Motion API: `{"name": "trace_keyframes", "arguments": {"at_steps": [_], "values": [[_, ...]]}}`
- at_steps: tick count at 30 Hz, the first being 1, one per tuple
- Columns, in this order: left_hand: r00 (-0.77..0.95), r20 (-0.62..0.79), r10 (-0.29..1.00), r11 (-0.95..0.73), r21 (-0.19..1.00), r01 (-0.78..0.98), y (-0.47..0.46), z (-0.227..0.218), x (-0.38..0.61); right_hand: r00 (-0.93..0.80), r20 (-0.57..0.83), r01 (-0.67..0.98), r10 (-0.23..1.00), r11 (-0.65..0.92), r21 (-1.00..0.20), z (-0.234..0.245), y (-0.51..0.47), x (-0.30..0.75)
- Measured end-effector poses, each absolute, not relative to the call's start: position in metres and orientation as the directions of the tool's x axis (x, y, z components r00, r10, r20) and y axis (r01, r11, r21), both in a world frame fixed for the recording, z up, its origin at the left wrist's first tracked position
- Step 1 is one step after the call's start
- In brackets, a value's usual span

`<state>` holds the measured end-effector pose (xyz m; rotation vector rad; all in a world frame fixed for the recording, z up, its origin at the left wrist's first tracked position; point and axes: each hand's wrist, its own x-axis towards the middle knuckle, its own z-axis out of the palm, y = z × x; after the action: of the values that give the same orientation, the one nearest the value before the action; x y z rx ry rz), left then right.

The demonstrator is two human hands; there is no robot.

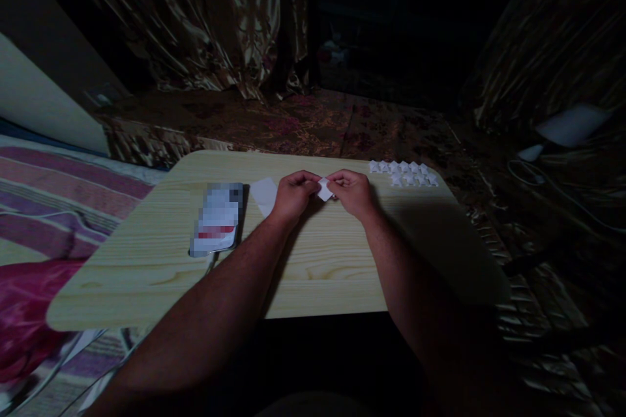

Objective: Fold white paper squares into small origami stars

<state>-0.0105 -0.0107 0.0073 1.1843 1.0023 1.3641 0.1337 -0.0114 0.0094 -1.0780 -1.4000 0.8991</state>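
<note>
A phone (222, 212), its surface pixelated, lies at the left part of the pale wood-grain counter (147, 260), with a light cable (212, 262) at its lower end. Left of the counter spreads a striped bedspread (63, 182) in purple, pink and cream, and a glossy magenta cloth or bag (29, 313) is bunched on it near the counter's corner. Beyond, a shiny gold-brown curtain (210, 19) hangs in folds above a dark floral cover (293, 117). A second curtain (528, 32) hangs at right, and below it a pale lamp-like object (574, 124) stands near a looped white cord (523, 176).
</note>
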Motion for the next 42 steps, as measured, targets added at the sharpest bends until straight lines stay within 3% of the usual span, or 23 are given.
{"name": "trace_keyframes", "arguments": {"at_steps": [10, 21, 33, 42], "values": [[0.020, 0.142, 0.990, -0.133, 0.959, -0.252, -0.011, 0.008, -0.009, -0.001, 0.267, 0.006, 0.964, 0.267, -0.964, 0.014, -0.013, 0.134], [0.078, 0.106, 0.991, -0.073, 0.935, -0.346, -0.011, 0.010, -0.012, -0.036, 0.298, 0.007, 0.954, 0.298, -0.954, 0.019, -0.017, 0.137], [0.060, 0.186, 0.981, -0.169, 0.960, -0.222, -0.014, 0.010, -0.009, -0.047, 0.350, 0.099, 0.936, 0.353, -0.930, 0.013, -0.014, 0.139], [-0.049, 0.272, 0.961, -0.276, 0.952, -0.131, -0.016, 0.013, -0.006, -0.033, 0.233, 0.001, 0.972, 0.234, -0.972, 0.015, -0.013, 0.138]]}}
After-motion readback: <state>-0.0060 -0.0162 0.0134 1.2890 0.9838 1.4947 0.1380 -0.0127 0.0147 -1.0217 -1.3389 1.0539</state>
